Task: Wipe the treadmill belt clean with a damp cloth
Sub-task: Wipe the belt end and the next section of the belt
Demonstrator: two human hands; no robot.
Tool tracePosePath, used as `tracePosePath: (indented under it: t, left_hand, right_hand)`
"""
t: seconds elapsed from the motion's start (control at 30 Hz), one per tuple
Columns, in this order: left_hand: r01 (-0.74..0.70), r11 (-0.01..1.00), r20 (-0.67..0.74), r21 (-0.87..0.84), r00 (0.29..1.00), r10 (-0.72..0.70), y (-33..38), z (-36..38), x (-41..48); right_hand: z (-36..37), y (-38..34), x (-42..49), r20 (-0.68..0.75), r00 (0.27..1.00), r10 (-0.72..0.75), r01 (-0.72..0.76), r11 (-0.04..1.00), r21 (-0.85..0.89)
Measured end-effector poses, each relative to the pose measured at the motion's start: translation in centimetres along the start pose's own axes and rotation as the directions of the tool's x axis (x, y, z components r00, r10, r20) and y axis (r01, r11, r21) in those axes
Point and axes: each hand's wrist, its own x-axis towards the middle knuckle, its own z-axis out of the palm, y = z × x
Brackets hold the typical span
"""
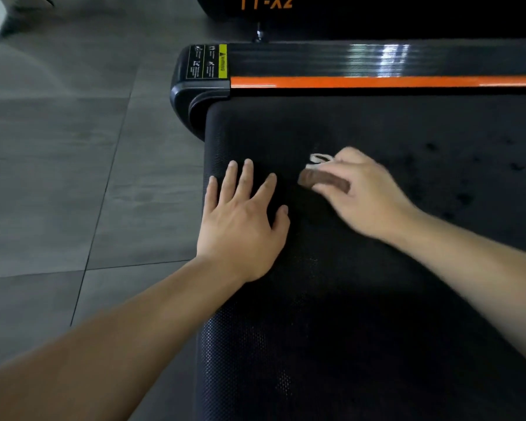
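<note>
The left hand (240, 226) lies flat on the black treadmill belt (377, 299) near its end, fingers straight and spread. Just beside it, the right hand (362, 196), a bit blurred, grips a folded brown-and-white cloth (319, 179) against the belt. Dark spots (465, 196) dot the belt to the right. The far side rail carries an orange stripe (377, 82) and a sticker (208, 62) – its yellow strip reads "WARNING", the rest too small to read. Beyond, orange lettering (268, 1) is cut off – it ends in "X2".

Black textured belt (346, 284), flat, dark spots at rt; brown/white cloth (315, 178), prob. bunched, on it.
</note>
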Motion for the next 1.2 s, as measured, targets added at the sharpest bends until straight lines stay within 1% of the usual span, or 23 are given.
tracePosePath:
  t: [0.03, 0.07, 0.13, 0.17, 0.2, 0.27, 0.33, 0.37, 0.47, 0.5, 0.57, 0.63, 0.67, 0.7, 0.8, 0.83, 0.9, 0.97, 1.0, 1.03, 1.13, 1.17, 1.2]
  left_hand:
    - [-0.001, 1.0, 0.001, 0.001, 1.0, 0.001, 0.0, 0.0, -0.1]
    - [-0.005, 1.0, 0.003, 0.001, 1.0, 0.005, 0.1, 0.0, -0.1]
    - [-0.006, 1.0, 0.004, -0.001, 1.0, 0.006, 0.2, 0.0, -0.1]
    - [-0.003, 1.0, 0.005, 0.0, 1.0, 0.003, 0.2, -0.1, -0.1]
    - [-0.001, 1.0, 0.009, 0.003, 1.0, 0.001, 0.2, -0.1, -0.1]
    - [0.0, 1.0, 0.022, 0.005, 1.0, 0.0, 0.1, -0.2, -0.1]
    - [-0.002, 1.0, 0.027, 0.0, 1.0, 0.002, 0.2, -0.3, -0.2]
    - [-0.003, 1.0, 0.026, -0.002, 1.0, 0.003, 0.1, -0.4, -0.2]
    - [-0.002, 1.0, 0.024, -0.013, 1.0, 0.002, 0.2, -0.4, -0.3]
    - [0.001, 1.0, 0.021, -0.019, 1.0, -0.001, 0.2, -0.5, -0.3]
    - [-0.002, 0.999, -0.004, -0.046, 1.0, 0.002, 0.2, -0.5, -0.4]
    - [-0.019, 0.997, -0.046, -0.07, 0.999, 0.016, 0.2, -0.7, -0.7]
    - [-0.024, 0.997, -0.056, -0.076, 0.998, 0.02, 0.3, -0.8, -1.0]
    - [-0.021, 0.997, -0.052, -0.079, 0.998, 0.017, 0.7, -0.9, -1.5]
    - [-0.003, 0.998, 0.011, -0.058, 1.0, 0.004, 2.3, -0.7, -4.0]
    - [-0.002, 0.999, 0.027, -0.036, 1.0, 0.003, 2.7, -0.3, -5.0]
    - [-0.015, 1.0, 0.04, 0.024, 0.999, 0.014, 3.1, 0.4, -6.4]
    - [-0.029, 0.999, 0.032, 0.042, 0.999, 0.027, 2.7, 0.7, -6.8]
    - [-0.027, 0.999, 0.03, 0.033, 0.999, 0.026, 2.6, 0.6, -6.8]
    - [-0.026, 0.999, 0.035, 0.027, 0.999, 0.025, 2.5, 0.6, -6.8]
    - [-0.03, 0.999, 0.046, 0.039, 0.999, 0.028, 2.9, 0.6, -6.7]
    - [-0.03, 0.998, 0.045, 0.046, 0.999, 0.028, 3.0, 0.7, -6.8]
    - [-0.028, 0.998, 0.043, 0.057, 0.999, 0.025, 3.1, 0.7, -6.8]
  right_hand:
    - [-0.9, 1.4, 0.5, -0.022, 0.999, 0.043, -0.044, 0.997, -0.056]
    - [-1.8, 3.2, 1.4, -0.102, 0.984, 0.145, -0.157, 0.981, -0.118]
    - [-2.6, 5.2, 2.4, -0.214, 0.92, 0.329, -0.36, 0.924, -0.129]
    - [-1.8, 4.7, 2.0, -0.235, 0.919, 0.316, -0.352, 0.927, -0.128]
    - [-0.8, 3.0, 0.9, -0.214, 0.944, 0.25, -0.281, 0.95, -0.133]
    - [0.5, -0.4, -2.6, -0.097, 0.993, 0.063, -0.069, 0.995, -0.069]
    - [-0.7, -1.0, -4.3, 0.003, 1.0, -0.025, 0.025, 0.999, -0.035]
    - [-1.3, 0.2, -3.6, -0.017, 1.0, 0.007, -0.009, 0.997, -0.073]
    - [-2.5, 3.3, -1.2, -0.199, 0.943, 0.267, -0.296, 0.946, -0.133]
    - [-1.7, 2.8, -1.5, -0.236, 0.932, 0.275, -0.312, 0.941, -0.134]
    - [0.2, -0.5, -4.5, -0.189, 0.97, 0.155, -0.179, 0.977, -0.116]
    - [0.2, -3.5, -8.8, -0.035, 0.999, -0.029, 0.028, 0.999, -0.027]
    - [-0.7, -3.6, -9.8, 0.023, 0.997, -0.07, 0.07, 0.997, -0.012]
    - [-1.3, -2.5, -9.8, 0.022, 0.997, -0.074, 0.075, 0.996, -0.046]
    - [-2.8, 1.0, -8.0, -0.156, 0.974, 0.166, -0.186, 0.975, -0.118]
    - [-2.3, 0.7, -8.4, -0.205, 0.961, 0.186, -0.211, 0.972, -0.104]
    - [-0.6, -2.8, -11.4, -0.151, 0.986, 0.07, -0.082, 0.994, -0.077]
    - [-0.5, -6.1, -15.3, 0.039, 0.995, -0.087, 0.086, 0.996, 0.024]
    - [-1.4, -6.0, -16.0, 0.093, 0.989, -0.114, 0.112, 0.993, 0.032]
    - [-2.1, -4.6, -15.7, 0.065, 0.991, -0.121, 0.122, 0.992, -0.01]
    - [-3.8, -0.6, -13.7, -0.14, 0.976, 0.168, -0.183, 0.978, -0.098]
    - [-3.3, -0.6, -14.0, -0.173, 0.966, 0.194, -0.211, 0.974, -0.083]
    - [-2.6, -2.1, -14.9, -0.153, 0.976, 0.157, -0.168, 0.984, -0.061]
